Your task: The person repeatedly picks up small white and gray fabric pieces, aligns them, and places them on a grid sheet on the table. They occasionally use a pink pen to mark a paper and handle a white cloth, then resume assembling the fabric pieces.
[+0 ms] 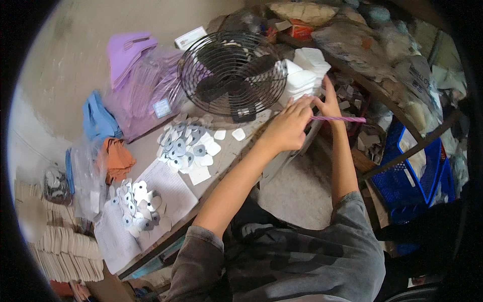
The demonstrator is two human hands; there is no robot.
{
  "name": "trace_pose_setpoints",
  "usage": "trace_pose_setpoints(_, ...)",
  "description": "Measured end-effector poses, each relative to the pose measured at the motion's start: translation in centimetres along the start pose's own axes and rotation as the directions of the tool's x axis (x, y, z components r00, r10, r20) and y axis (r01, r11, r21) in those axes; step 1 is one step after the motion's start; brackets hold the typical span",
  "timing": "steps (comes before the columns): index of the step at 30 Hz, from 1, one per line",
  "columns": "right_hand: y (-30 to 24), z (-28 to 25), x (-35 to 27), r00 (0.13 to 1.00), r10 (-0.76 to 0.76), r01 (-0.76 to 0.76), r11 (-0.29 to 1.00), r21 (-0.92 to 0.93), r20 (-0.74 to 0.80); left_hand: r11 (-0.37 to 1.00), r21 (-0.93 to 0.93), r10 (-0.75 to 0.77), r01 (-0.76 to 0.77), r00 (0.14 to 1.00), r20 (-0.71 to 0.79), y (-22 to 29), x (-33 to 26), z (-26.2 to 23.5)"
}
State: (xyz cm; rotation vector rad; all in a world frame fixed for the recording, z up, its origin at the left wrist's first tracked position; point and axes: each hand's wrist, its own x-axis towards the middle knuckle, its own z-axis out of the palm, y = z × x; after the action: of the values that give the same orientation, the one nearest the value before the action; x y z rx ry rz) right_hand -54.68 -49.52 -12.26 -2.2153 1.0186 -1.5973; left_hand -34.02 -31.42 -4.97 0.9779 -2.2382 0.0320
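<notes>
My left hand (pixel 288 128) reaches over the table's far edge, its fingers closed around one end of a thin pink twisted cord (pixel 344 120). The cord sticks out to the right, passing under my right wrist. My right hand (pixel 329 100) is just beyond it. Its fingers stretch up against a stack of white foam pieces (pixel 307 75), and its thumb meets my left fingertips. Whether anything is pinched between them is hidden.
A black wire-cage fan (pixel 234 70) stands left of the hands. Heaps of grey and white tags (pixel 188 148) lie on paper on the table (pixel 236 146). Purple hangers in a bag (pixel 143 83), blue and orange cloths and stacked cream cards sit at the left. A blue crate (pixel 412 176) is at the right.
</notes>
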Motion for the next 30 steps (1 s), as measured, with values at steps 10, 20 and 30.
trace_pose_setpoints(10, -13.2, 0.3, -12.5, 0.934, 0.217, 0.046, 0.711, 0.701, -0.282, 0.863, 0.005, -0.504, 0.505, 0.86, 0.077, 9.2, -14.3, -9.2)
trace_pose_setpoints(20, -34.8, 8.0, -11.1, 0.827, -0.42, -0.148, 0.476, 0.867, 0.373, 0.802, -0.156, -0.587, 0.577, 0.809, -0.025, 12.1, -23.7, -19.9)
trace_pose_setpoints(30, -43.7, 15.9, -6.9, 0.267, -0.262, 0.511, 0.855, 0.094, 0.927, 0.379, 0.428, -0.771, 0.82, 0.536, -0.345, 1.5, -37.0, -36.4)
